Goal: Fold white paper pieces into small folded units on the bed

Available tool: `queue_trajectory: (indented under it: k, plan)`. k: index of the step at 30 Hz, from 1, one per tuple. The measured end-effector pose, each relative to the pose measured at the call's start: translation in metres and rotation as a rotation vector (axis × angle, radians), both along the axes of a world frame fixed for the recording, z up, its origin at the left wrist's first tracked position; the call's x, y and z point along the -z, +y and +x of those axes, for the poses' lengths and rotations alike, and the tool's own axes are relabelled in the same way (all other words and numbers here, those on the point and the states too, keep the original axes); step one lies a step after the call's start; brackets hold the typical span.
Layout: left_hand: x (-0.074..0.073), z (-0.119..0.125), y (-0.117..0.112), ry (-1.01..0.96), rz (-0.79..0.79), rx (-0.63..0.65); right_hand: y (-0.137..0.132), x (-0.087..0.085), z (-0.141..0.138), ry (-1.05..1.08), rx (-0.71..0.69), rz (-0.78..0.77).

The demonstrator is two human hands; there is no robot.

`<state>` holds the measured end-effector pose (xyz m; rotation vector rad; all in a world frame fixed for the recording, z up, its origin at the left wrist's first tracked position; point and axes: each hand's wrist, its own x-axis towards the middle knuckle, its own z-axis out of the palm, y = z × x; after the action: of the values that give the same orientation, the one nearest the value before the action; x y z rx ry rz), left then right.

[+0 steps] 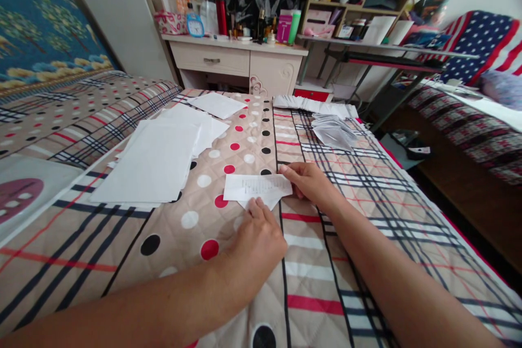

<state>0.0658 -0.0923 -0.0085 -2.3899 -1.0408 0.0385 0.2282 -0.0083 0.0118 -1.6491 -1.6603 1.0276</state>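
A folded sheet of paper (244,186) with faint printed lines lies in front of me on the bedspread, its pointed lower flap showing below the strip. My right hand (309,184) pinches the right end of it between thumb and fingers. At the lower edge, my left hand (261,231) has its fingers closed on the flap; its thumb is mostly hidden. To the left rests a pile of white paper sheets (150,157). Farther off on the right are a small stack of folded papers (335,131) and a long row of folded papers (314,104).
The patterned bedspread (244,141) covers the surface under my hands. A white bag with a pink print (24,196) lies at the left edge. Beyond the bed stand a white dresser (228,60) with bottles and a clock, a desk (391,46), and another bed at right.
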Motion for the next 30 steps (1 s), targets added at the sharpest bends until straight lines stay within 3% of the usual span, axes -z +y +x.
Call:
queue_trajectory:
  k: [7,14,19,23,27,30]
  plan:
    - [-0.002,0.000,0.000,-0.048,-0.003,-0.003,-0.001,0.009,-0.006,-0.283,0.072,0.189]
    - [-0.001,0.000,0.000,-0.043,-0.003,0.004,0.000,0.020,-0.004,-0.077,0.044,0.197]
    - [0.001,-0.001,0.002,-0.053,-0.038,0.007,0.002,0.019,0.002,0.131,0.000,0.097]
    - [-0.013,-0.003,0.007,-0.096,-0.176,0.002,0.001,0.010,0.006,0.262,-0.089,-0.136]
    - [-0.031,-0.015,0.027,-0.290,-0.384,-0.006,-0.001,0.005,0.003,0.371,0.027,-0.147]
    - [-0.034,-0.028,0.054,-0.690,-0.361,0.096,-0.004,0.005,-0.004,0.499,0.260,0.008]
